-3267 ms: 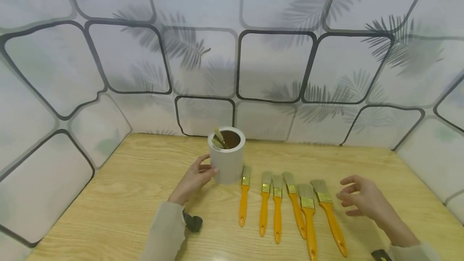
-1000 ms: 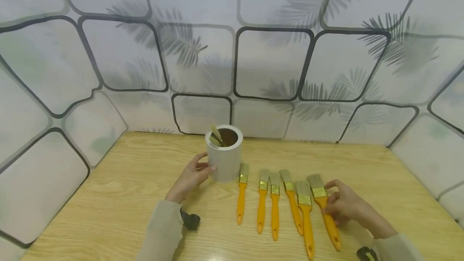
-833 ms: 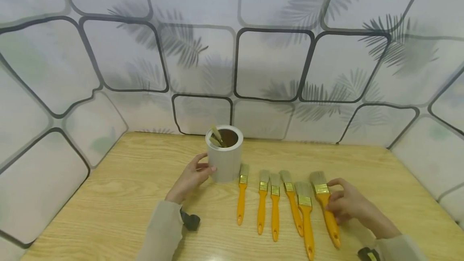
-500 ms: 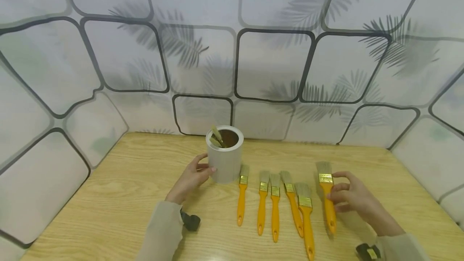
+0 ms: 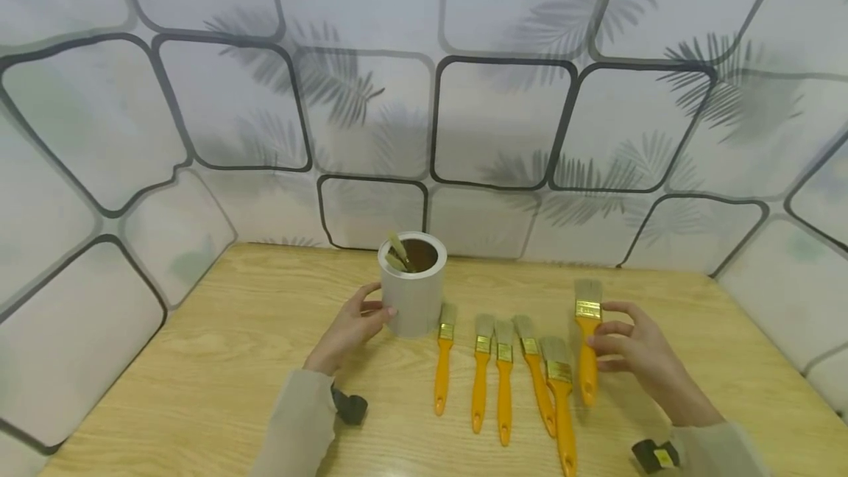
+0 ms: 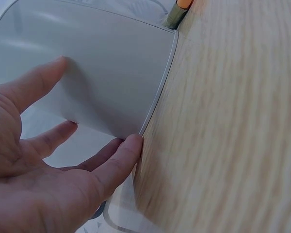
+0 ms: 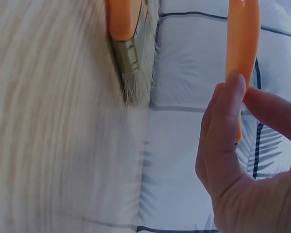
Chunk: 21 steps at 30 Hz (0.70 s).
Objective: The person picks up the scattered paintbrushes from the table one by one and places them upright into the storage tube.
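The light grey can (image 5: 414,304) stands upright near the back of the table, holding small brushes (image 5: 400,250) with their bristles up. My left hand (image 5: 351,326) holds its left side, thumb in front; in the left wrist view the fingertips touch the wall of the can (image 6: 97,58), low down. My right hand (image 5: 632,348) pinches a wide paintbrush (image 5: 587,352) by its orange handle, bristles pointing away from me. In the right wrist view the handle (image 7: 242,39) is between thumb and fingers, raised off the table.
Several orange-handled paintbrushes (image 5: 505,381) lie in a loose row on the wooden table (image 5: 218,359), between the can and my right hand. The leftmost brush (image 5: 443,374) has its bristles close by the can. A patterned wall covering (image 5: 490,219) rises behind the table.
My right hand has come in from the right, taken hold of the rightmost paintbrush and lifted it away from the row, turning it straighter. The left hand stays at the can.
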{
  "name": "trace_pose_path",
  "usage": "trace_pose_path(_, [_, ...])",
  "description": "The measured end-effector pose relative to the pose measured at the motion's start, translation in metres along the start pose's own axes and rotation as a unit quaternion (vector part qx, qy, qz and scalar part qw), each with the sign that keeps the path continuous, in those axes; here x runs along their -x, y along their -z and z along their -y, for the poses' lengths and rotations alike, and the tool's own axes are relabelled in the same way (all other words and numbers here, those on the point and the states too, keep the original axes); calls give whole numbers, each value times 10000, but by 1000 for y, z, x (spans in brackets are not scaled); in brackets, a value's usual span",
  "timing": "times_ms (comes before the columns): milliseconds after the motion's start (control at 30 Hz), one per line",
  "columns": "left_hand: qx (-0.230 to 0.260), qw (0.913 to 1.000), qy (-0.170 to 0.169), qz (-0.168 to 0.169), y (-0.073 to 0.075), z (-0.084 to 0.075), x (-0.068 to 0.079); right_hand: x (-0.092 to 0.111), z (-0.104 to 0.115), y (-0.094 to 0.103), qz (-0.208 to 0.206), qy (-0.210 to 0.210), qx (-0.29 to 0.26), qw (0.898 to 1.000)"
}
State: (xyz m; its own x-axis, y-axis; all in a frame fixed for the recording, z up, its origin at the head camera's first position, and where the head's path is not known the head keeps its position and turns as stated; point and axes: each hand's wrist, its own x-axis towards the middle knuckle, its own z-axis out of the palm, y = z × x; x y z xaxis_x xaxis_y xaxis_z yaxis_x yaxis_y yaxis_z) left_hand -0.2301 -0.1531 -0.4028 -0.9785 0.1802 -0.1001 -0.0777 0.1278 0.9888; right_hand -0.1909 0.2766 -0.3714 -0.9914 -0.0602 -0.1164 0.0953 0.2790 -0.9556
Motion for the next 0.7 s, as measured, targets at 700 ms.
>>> trace_pose_path(700, [-16, 10000, -4, -20, 0, 1, 0, -15, 26, -23, -504, 43, -1047, 9932])
